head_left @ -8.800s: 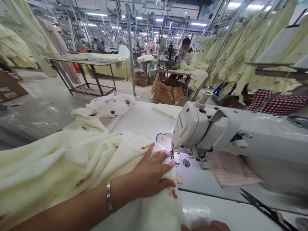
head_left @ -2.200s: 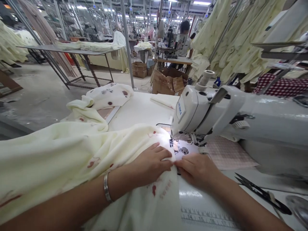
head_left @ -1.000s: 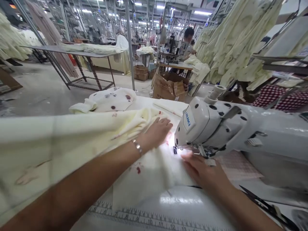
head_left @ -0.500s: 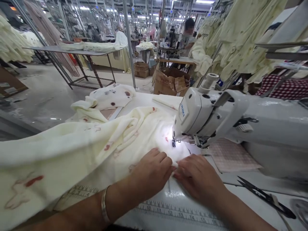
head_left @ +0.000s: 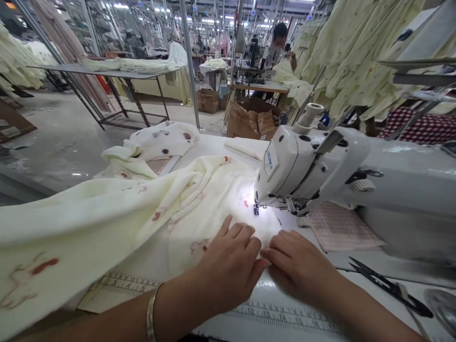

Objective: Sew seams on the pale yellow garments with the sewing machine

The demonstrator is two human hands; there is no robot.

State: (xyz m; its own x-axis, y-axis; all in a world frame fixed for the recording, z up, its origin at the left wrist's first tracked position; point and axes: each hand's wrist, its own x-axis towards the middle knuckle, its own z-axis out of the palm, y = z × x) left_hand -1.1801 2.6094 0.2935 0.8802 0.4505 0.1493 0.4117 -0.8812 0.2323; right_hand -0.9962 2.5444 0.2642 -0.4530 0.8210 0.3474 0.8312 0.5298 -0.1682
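Pale yellow printed fabric [head_left: 213, 199] lies across the machine bed, with its right-hand part beneath the lit needle area of a white sewing machine [head_left: 285, 166]. My left hand [head_left: 231, 263], with a bangle on its wrist, rests on the near edge of the fabric, fingers curled over it and thumb pointing to the other hand. Close by on the right, my right hand [head_left: 297, 261] pinches the same edge with bent fingers. Both hands sit just in front of the presser foot [head_left: 256, 209]. The fingertips are partly hidden.
Black thread snips [head_left: 390, 287] lie at the right, near a checked pink cloth [head_left: 344, 228]. A ruler scale [head_left: 281, 316] runs along the near edge. A thread cone [head_left: 309, 116] stands behind the machine head. Beyond are a cardboard box [head_left: 251, 121] and a seated person.
My left hand has shifted slightly right and toward me, its index finger lifting apart from the others. My right hand stays at the fabric edge. The whole view has shifted a little.
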